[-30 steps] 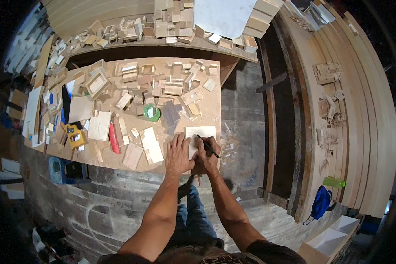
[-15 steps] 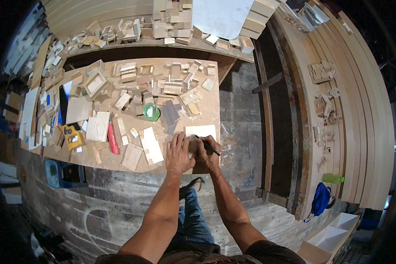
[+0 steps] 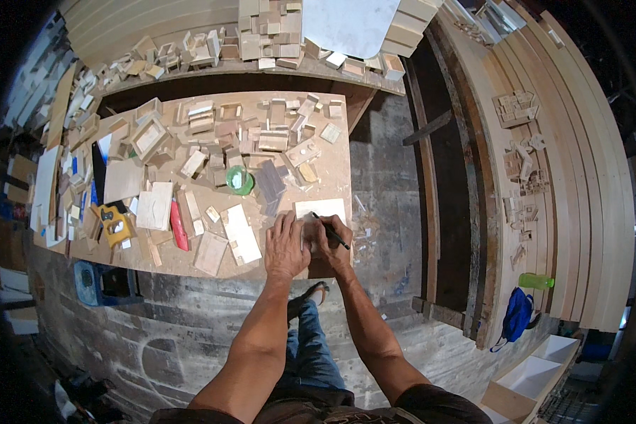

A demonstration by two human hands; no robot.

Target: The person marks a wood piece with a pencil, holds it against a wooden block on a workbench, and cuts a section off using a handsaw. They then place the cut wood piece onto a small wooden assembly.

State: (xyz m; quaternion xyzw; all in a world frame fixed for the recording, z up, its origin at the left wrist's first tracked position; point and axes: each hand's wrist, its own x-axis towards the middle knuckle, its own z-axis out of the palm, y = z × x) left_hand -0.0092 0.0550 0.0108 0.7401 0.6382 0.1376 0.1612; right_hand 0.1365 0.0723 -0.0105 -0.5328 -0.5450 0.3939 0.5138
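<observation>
Your left hand [image 3: 286, 244] flat, fingers together, pressing pale wood panel [image 3: 323, 212] at bench edge [image 3: 261, 272]; right hand [image 3: 327, 240] clamped on dark pencil [image 3: 331, 231]. Green tape roll [image 3: 239, 179] at 10 o'clock, red flat package [image 3: 179, 225] at 9.

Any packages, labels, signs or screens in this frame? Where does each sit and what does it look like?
None clearly identifiable: no signs or screens, and no label can be made out.
Green bottle: right, against the leaning boards, lying on its side.
Blue bag: below the bottle, soft, crumpled.
Green round container: mid-table, among wood offcuts.
</observation>
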